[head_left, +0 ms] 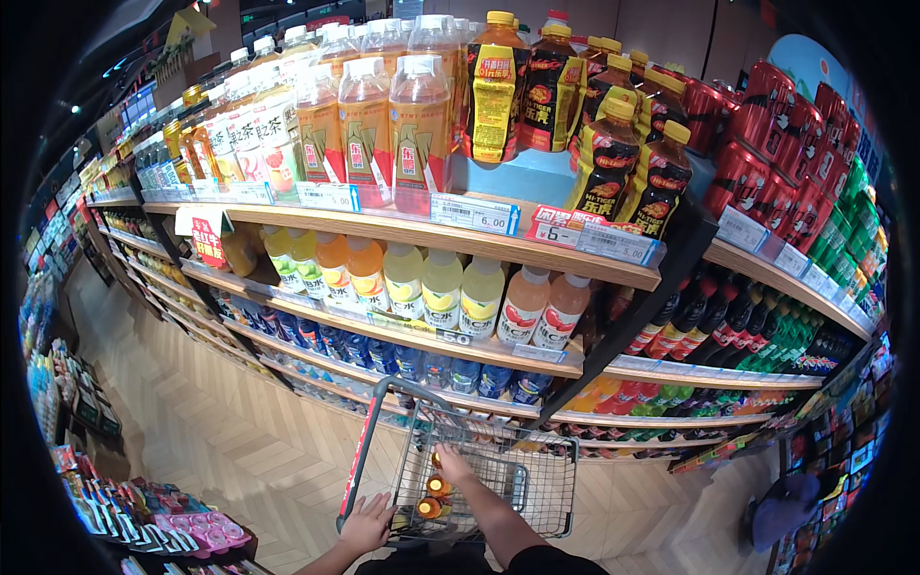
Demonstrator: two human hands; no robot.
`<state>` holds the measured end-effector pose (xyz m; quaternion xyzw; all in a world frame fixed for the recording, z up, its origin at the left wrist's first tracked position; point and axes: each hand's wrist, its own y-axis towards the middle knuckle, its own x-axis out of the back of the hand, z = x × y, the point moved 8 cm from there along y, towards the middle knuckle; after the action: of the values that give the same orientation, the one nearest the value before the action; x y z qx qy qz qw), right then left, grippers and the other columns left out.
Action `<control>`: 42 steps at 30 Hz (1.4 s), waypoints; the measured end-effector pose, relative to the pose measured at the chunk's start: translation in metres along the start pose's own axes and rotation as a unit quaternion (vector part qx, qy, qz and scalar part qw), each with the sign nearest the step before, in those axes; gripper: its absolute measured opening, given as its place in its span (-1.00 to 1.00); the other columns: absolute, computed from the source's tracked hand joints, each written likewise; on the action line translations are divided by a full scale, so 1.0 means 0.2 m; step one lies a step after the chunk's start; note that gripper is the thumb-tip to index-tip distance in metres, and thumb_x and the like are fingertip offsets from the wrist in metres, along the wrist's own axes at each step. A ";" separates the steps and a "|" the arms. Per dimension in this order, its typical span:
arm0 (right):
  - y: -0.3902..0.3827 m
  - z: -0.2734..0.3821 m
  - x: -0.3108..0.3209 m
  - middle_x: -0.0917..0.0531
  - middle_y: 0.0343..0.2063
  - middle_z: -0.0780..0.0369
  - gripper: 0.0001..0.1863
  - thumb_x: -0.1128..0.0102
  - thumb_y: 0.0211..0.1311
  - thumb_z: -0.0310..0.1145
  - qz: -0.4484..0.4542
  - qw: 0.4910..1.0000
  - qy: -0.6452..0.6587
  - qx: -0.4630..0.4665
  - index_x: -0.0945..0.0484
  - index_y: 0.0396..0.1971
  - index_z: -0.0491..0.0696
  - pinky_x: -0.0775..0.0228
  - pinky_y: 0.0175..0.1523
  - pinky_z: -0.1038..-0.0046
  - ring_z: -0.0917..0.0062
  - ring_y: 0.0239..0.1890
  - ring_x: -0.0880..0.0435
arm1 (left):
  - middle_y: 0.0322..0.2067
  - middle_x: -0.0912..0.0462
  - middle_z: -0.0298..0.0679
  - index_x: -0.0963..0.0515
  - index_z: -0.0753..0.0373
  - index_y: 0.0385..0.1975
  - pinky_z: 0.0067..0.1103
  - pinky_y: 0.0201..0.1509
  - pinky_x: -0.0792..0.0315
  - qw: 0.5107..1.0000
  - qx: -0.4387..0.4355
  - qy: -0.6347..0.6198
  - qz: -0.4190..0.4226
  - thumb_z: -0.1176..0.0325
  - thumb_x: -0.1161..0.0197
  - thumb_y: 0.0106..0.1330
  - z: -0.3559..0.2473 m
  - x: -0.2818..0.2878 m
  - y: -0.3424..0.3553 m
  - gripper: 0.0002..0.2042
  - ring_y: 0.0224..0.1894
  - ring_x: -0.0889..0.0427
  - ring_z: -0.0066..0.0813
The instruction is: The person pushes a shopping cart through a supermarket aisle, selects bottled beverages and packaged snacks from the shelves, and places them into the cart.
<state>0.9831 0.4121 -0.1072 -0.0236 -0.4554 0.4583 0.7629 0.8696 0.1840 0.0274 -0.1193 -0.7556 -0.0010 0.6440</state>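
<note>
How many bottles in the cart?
3 visible: first bottle at the right hand, second bottle in the middle, third bottle nearest the left hand; more may be hidden.

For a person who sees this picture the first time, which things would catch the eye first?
Probably the yellow-capped bottles on the upper shelf come first, bright and close, then the red cans stacked to their right. Next may be the cart at the lower middle, where the right hand is at the orange-capped bottles inside.
</note>
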 end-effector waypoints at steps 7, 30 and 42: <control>-0.02 -0.07 0.01 -0.37 0.38 0.06 -0.37 -0.33 0.33 -0.38 -0.016 0.998 0.045 0.047 -0.31 0.37 0.00 -0.44 0.35 0.15 0.08 0.37 -0.42 | 0.32 -0.49 0.01 -0.47 0.20 0.29 -0.03 0.42 -0.31 0.990 0.000 -0.101 -0.099 0.31 -0.25 0.25 -0.02 0.21 0.21 -0.46 0.38 -0.48 -0.06; -1.06 1.76 3.46 -0.69 -0.01 -0.08 -0.08 -0.56 0.00 0.14 -0.657 0.748 -0.031 0.083 -0.42 0.16 -0.25 -0.59 0.14 0.16 0.09 0.05 -0.73 | 0.54 0.27 0.42 0.10 0.30 0.59 -0.21 0.58 -0.06 0.845 -0.162 -0.232 -0.454 0.24 -0.23 0.40 -0.47 2.84 1.41 -0.15 0.59 0.09 0.27; -1.41 1.93 3.21 -0.65 -0.10 -0.08 -0.24 -0.64 -0.08 -0.21 -0.716 0.612 0.024 0.334 -0.33 0.00 -0.21 -0.59 -0.01 0.11 -0.01 -0.08 -0.72 | 0.55 0.28 0.37 0.31 0.44 0.56 -0.22 0.61 -0.01 0.782 -0.205 -0.189 -0.558 0.46 -0.25 0.31 -0.48 2.96 1.26 -0.04 0.59 0.15 0.30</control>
<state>1.0035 0.5651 0.6778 0.5552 -0.1244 -0.1146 0.8143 0.9252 0.5199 0.5814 0.1961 -0.7785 -0.4925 0.3359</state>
